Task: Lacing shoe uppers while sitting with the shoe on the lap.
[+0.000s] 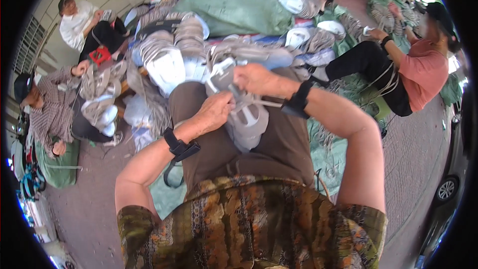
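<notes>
A grey shoe upper (245,124) lies across my lap, its pale rounded toe toward me and its tongue end pointing away. My left hand (211,114) is closed at the left side of its opening, fingertips against the lacing area. Across from it, my right hand (261,80) is pinched at the right edge near the tongue; its fingertips are slightly blurred. A pale lace (269,103) stretches from the lacing area to below my right wrist. Each wrist carries a black band.
Beyond my knees lie nested stacks of grey shoe uppers (162,57) and a large green sack (234,10). Seated people flank the pile: one in a checked shirt (55,99), one in white (74,25), one in pink (423,72). A dark car (448,189) stands far right.
</notes>
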`<state>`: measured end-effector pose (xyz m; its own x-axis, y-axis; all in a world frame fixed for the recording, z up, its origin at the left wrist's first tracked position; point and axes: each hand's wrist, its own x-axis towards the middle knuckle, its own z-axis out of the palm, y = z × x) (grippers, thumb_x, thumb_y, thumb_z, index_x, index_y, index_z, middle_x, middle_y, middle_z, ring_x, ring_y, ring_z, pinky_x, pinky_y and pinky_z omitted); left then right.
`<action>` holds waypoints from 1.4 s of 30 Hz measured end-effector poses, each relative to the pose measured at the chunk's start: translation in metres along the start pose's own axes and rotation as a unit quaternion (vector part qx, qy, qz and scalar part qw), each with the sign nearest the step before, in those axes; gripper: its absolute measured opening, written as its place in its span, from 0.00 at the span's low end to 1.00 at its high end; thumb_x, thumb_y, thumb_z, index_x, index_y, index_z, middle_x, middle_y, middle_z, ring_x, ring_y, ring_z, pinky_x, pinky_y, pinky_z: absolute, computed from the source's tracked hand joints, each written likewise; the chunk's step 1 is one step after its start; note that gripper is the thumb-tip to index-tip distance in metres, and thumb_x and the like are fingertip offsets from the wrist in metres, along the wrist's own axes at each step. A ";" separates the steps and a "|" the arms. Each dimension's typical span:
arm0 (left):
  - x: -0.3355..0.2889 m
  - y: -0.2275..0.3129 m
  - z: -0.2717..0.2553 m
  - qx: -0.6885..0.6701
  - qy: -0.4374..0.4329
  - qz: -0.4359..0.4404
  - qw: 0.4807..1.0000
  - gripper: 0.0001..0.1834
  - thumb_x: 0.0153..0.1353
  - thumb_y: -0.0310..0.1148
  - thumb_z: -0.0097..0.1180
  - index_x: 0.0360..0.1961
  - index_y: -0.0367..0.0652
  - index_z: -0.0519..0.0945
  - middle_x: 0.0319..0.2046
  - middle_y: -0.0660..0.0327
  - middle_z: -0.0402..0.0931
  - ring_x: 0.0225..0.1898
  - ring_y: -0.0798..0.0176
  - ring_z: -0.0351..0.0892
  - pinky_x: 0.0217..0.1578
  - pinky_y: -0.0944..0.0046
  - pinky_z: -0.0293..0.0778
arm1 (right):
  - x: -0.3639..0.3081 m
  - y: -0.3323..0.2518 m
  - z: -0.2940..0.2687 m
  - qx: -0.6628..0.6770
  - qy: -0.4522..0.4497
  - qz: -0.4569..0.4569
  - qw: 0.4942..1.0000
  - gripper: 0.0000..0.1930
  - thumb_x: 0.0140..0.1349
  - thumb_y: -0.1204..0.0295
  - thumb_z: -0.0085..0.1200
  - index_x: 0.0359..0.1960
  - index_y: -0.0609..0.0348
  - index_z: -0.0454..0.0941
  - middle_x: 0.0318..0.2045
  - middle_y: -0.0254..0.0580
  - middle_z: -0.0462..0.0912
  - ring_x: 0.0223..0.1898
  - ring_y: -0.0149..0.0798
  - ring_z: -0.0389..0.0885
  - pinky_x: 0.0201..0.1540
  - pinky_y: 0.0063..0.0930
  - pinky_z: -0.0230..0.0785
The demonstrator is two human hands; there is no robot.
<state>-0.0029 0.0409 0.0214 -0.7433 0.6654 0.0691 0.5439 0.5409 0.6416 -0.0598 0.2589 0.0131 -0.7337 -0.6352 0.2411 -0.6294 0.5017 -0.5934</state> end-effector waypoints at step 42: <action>0.030 -0.016 -0.070 -0.022 0.041 -0.066 0.997 0.12 0.61 0.39 0.57 0.41 0.42 0.80 0.32 0.68 0.79 0.32 0.72 0.76 0.35 0.69 0.73 | -0.123 -0.007 0.011 -0.196 0.067 0.067 0.976 0.06 0.59 0.71 0.55 0.29 0.59 0.74 0.26 0.50 0.79 0.33 0.58 0.79 0.34 0.48 0.71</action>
<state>-0.0612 0.0166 0.0666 -0.8379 0.5441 0.0435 0.4226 0.5963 0.6825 0.0371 0.3271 -0.0204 -0.8263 -0.4799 0.2949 -0.5562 0.7777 -0.2930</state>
